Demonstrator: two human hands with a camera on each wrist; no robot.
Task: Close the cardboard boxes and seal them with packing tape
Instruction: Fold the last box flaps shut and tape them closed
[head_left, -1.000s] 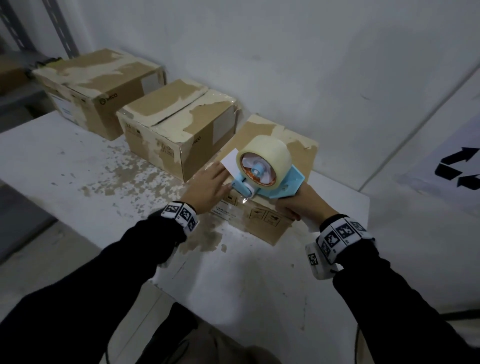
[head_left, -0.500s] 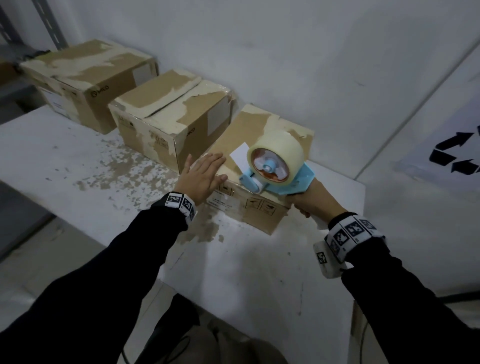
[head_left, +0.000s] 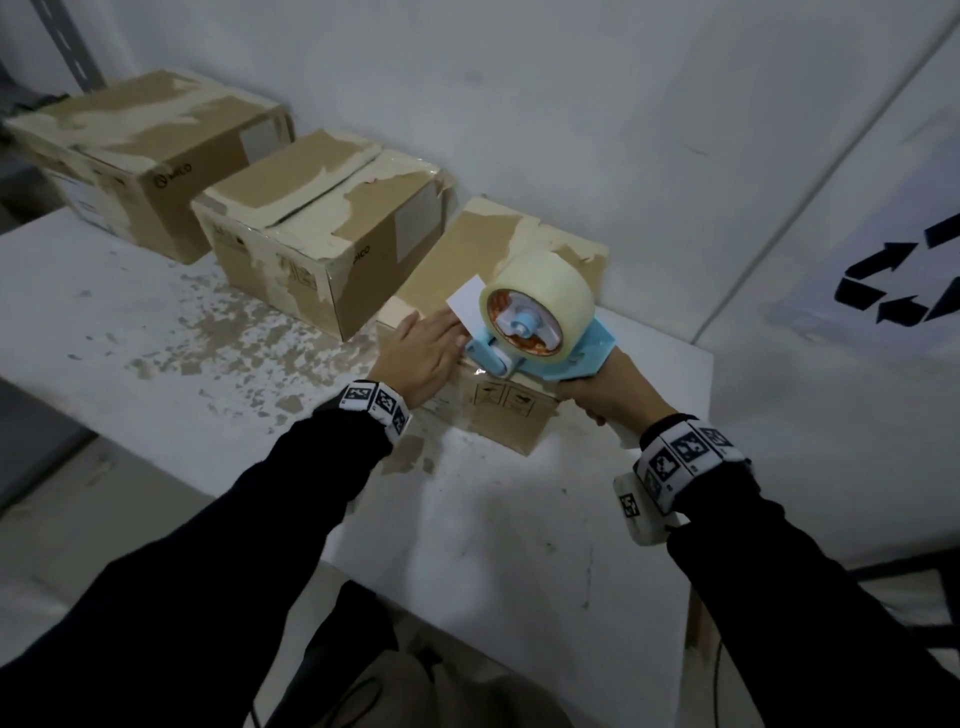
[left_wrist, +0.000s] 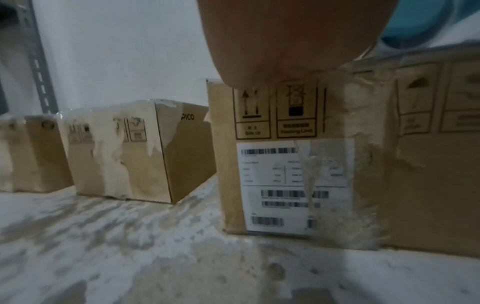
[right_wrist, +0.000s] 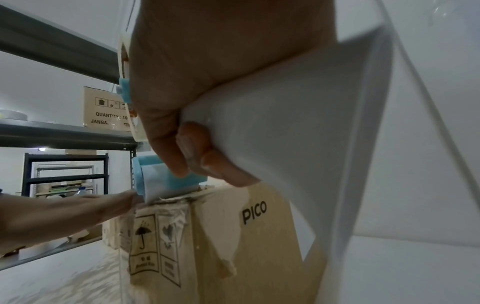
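Three cardboard boxes stand in a row along the wall on a white table (head_left: 519, 519). The nearest box (head_left: 457, 260) is closed, with old tape scars on its top. My right hand (head_left: 602, 389) grips the handle of a blue tape dispenser (head_left: 540, 338) carrying a large roll of pale tape; its roller end sits at the box's near top edge (right_wrist: 166, 185). My left hand (head_left: 426, 353) lies flat on the box top beside the roller, fingers straight. In the left wrist view the palm (left_wrist: 285, 41) covers the box's upper edge above the shipping label (left_wrist: 293, 185).
The middle box (head_left: 322, 228) has a gap along its top seam. The far box (head_left: 145, 150) sits by a grey metal rack upright (head_left: 67, 47). The wall runs right behind the boxes. A shelf unit (right_wrist: 64, 133) holds another carton.
The left hand slid forward along the box top toward the roller, fingers now flat. The dispenser stays at the near edge in the right hand.
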